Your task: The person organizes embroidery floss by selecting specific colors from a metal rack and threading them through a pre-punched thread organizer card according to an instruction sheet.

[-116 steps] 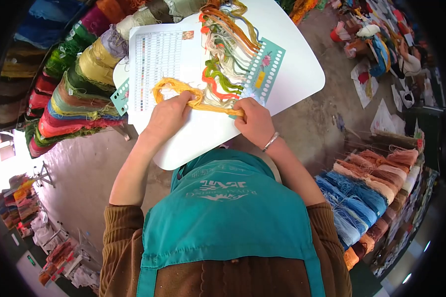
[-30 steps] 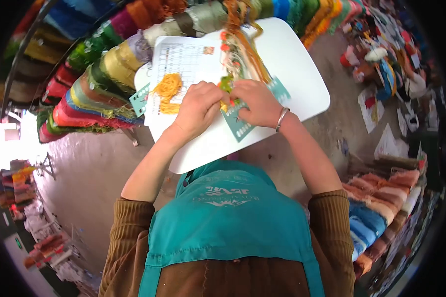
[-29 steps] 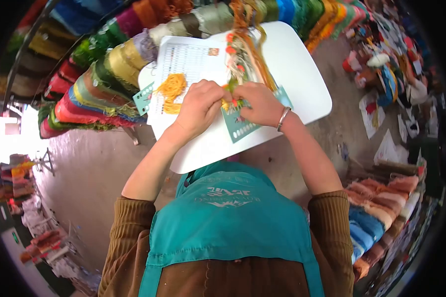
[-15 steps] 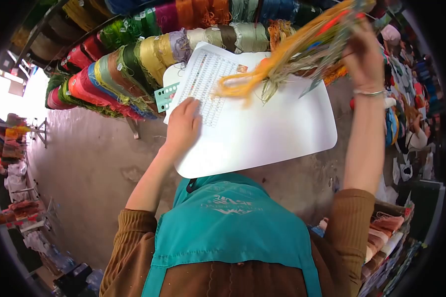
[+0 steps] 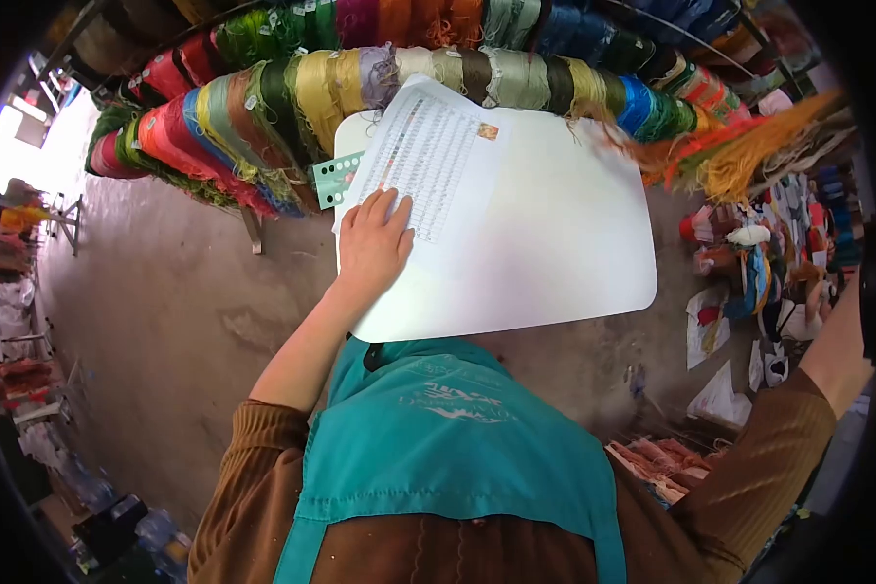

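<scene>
My left hand (image 5: 373, 238) lies flat on a printed chart sheet (image 5: 428, 161), fingers stretched out and a little apart. The sheet, with rows of small text, a column of colour marks and a small picture, rests tilted on a white board (image 5: 535, 234) in front of my apron. A green card with holes (image 5: 334, 181) sticks out from under the board's left side. At the upper right a bundle of orange, red and olive embroidery threads (image 5: 749, 161) stretches toward the view's edge. My right forearm reaches out there, but its hand is outside the view.
Racks of coloured thread skeins (image 5: 326, 88) run across the back, close behind the board. More thread (image 5: 667, 462) lies low at the right, near white plastic bags (image 5: 720, 394). Stands with skeins (image 5: 15, 229) line the left, across the concrete floor (image 5: 156, 321).
My right hand has swung right and out of view, and the thread bundle has moved right, off the board. My left hand stays on the sheet, its fingers shifted slightly right.
</scene>
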Tool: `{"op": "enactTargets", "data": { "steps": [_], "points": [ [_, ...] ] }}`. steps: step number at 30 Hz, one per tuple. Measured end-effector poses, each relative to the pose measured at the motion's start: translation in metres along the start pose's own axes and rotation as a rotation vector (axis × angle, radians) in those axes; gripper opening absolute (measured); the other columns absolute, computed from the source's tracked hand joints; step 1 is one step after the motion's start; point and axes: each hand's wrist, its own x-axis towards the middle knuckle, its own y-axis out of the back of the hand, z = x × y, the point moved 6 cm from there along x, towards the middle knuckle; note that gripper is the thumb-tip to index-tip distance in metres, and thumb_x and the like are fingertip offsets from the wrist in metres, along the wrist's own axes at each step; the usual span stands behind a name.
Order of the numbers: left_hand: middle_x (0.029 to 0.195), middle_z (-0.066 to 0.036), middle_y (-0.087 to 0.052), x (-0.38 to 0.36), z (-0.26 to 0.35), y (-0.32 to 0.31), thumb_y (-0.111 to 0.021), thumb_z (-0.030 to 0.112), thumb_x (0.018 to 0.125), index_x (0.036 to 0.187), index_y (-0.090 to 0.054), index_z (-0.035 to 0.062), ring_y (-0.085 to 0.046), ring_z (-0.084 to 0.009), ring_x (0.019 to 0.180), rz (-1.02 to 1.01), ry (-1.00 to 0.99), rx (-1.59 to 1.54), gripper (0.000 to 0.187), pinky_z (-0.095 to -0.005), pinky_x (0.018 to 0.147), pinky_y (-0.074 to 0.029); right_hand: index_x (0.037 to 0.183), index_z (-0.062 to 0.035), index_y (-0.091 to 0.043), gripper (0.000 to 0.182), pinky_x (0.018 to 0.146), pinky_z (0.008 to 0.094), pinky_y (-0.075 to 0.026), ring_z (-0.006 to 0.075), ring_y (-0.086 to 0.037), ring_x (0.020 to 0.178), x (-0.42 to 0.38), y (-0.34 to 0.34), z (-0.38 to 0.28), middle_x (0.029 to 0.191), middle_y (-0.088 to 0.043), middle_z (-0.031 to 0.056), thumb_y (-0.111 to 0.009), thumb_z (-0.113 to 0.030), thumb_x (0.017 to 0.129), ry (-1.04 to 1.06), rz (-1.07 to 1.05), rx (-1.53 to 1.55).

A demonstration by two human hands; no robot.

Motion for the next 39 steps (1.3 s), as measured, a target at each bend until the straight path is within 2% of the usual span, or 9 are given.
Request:
{"op": "enactTargets", "data": {
  "steps": [4,7,10,15,16,27,30,33,39],
  "points": [
    [0.132,-0.01,-0.052,-0.001,0.002,-0.003,-0.063,0.025,0.085,0.126,-0.059,0.0104,-0.045,-0.0265,0.127,0.036,-0.001,0.029,0.043,-0.0453,0.1,-0.036,0.11,0.0066,-0.061,0.027,0.1,0.045,-0.046,0.0303,-0.06,0.109,0.0,0.029,0.038,0.115,-0.063,0.02,-0.051,-0.008,0.089,0.011,-0.097,-0.198],
    [0.131,-0.01,-0.052,0.0,0.005,-0.005,-0.063,0.025,0.085,0.126,-0.059,0.0107,-0.045,-0.0268,0.126,0.045,0.007,0.033,0.044,-0.0453,0.1,-0.035,0.113,0.0037,-0.061,0.025,0.096,0.0365,-0.049,0.0241,-0.061,0.107,-0.047,0.044,0.128,0.114,-0.065,0.0155,-0.054,-0.007,0.092,-0.173,0.089,0.039],
    [0.131,-0.011,-0.053,-0.001,0.005,-0.006,-0.063,0.025,0.085,0.127,-0.059,0.0111,-0.046,-0.0269,0.125,0.039,0.016,0.029,0.044,-0.0451,0.1,-0.035,0.116,0.0008,-0.061,0.023,0.092,0.028,-0.052,0.0179,-0.063,0.105,-0.159,0.014,0.235,0.113,-0.066,0.011,-0.057,-0.007,0.095,-0.413,0.36,0.318],
    [0.129,-0.011,-0.054,-0.001,0.003,-0.004,-0.063,0.024,0.084,0.127,-0.059,0.011,-0.047,-0.0269,0.123,0.039,0.038,0.01,0.045,-0.0442,0.1,-0.034,0.111,0.0002,-0.06,0.024,0.086,0.0342,-0.051,0.019,-0.061,0.094,-0.393,-0.05,0.403,0.103,-0.064,0.0072,-0.06,-0.008,0.088,-0.867,0.05,0.064],
    [0.128,-0.011,-0.054,-0.001,0.004,-0.003,-0.063,0.024,0.084,0.126,-0.059,0.0107,-0.048,-0.0267,0.122,0.041,0.038,0.002,0.045,-0.0443,0.1,-0.034,0.112,0.0031,-0.059,0.027,0.08,0.0327,-0.051,0.0187,-0.062,0.089,-0.425,-0.083,0.385,0.103,-0.065,0.0086,-0.062,-0.008,0.087,-1.011,0.141,0.246],
    [0.115,-0.008,-0.061,-0.003,-0.001,-0.002,-0.066,0.013,0.079,0.109,-0.064,0.0079,-0.056,-0.027,0.106,0.162,0.0,-0.092,0.03,-0.041,0.09,-0.042,0.123,0.0067,-0.054,0.038,0.074,0.0225,-0.048,0.0094,-0.059,0.081,-0.47,-0.116,0.379,0.093,-0.067,0.0088,-0.065,-0.004,0.088,-0.668,0.034,-0.451],
    [0.115,-0.009,-0.061,-0.004,-0.003,0.0,-0.065,0.01,0.078,0.107,-0.065,0.0069,-0.057,-0.0285,0.104,0.182,-0.02,-0.128,0.029,-0.0403,0.088,-0.043,0.12,0.0063,-0.057,0.036,0.056,0.0167,-0.033,0.0019,-0.039,0.064,-0.473,-0.113,0.384,0.072,-0.046,-0.0058,-0.067,-0.006,0.087,-0.547,0.111,-0.415],
    [0.115,-0.012,-0.061,-0.003,-0.01,0.018,-0.063,0.008,0.076,0.108,-0.065,0.0065,-0.054,-0.03,0.11,0.354,0.122,-0.143,0.032,-0.0425,0.094,-0.04,0.12,0.0058,-0.057,0.035,0.056,0.0164,-0.033,0.0015,-0.039,0.063,-0.476,-0.115,0.383,0.071,-0.045,-0.006,-0.066,-0.004,0.088,-0.54,0.114,-0.415],
    [0.115,-0.008,-0.061,-0.008,-0.025,0.003,-0.063,0.009,0.077,0.107,-0.068,0.0072,-0.053,-0.0292,0.111,0.27,0.215,-0.162,0.03,-0.0434,0.096,-0.038,0.12,0.0049,-0.058,0.033,0.056,0.016,-0.033,0.0014,-0.04,0.063,-0.477,-0.113,0.387,0.07,-0.045,-0.0065,-0.065,-0.003,0.089,-0.513,0.13,-0.422]
  ]
}}
